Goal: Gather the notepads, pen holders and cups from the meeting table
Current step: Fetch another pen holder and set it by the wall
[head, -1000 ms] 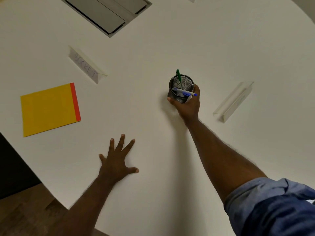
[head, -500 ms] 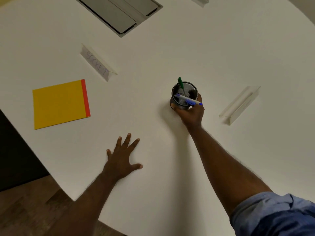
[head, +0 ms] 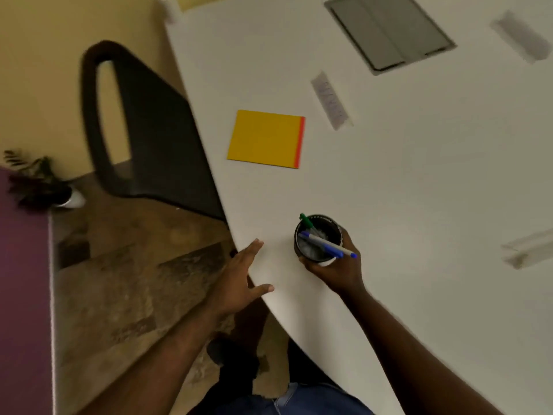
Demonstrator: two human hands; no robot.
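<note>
The pen holder [head: 317,238], a black mesh cup, now sits in the curled right hand [head: 336,269], close to the near edge of the white table [head: 419,190]; a second ago it stood further in on the tabletop with the same hand only just closing round it. It seems to be lifted or dragged toward the body, though the blur keeps me from saying whether its base has left the surface. The fingers wrap its lower wall from below and the right. Inside it lean a green pen [head: 305,220] and a blue-capped pen [head: 327,246], whose tip juts out over the rim toward the thumb. The left hand [head: 239,280], earlier pressed flat on the table, has slid to the table's edge, fingers spread and holding nothing. So one holder counts as collected. The yellow notepad [head: 264,138] lies untouched further in, well apart from both hands, and is likely next.
</note>
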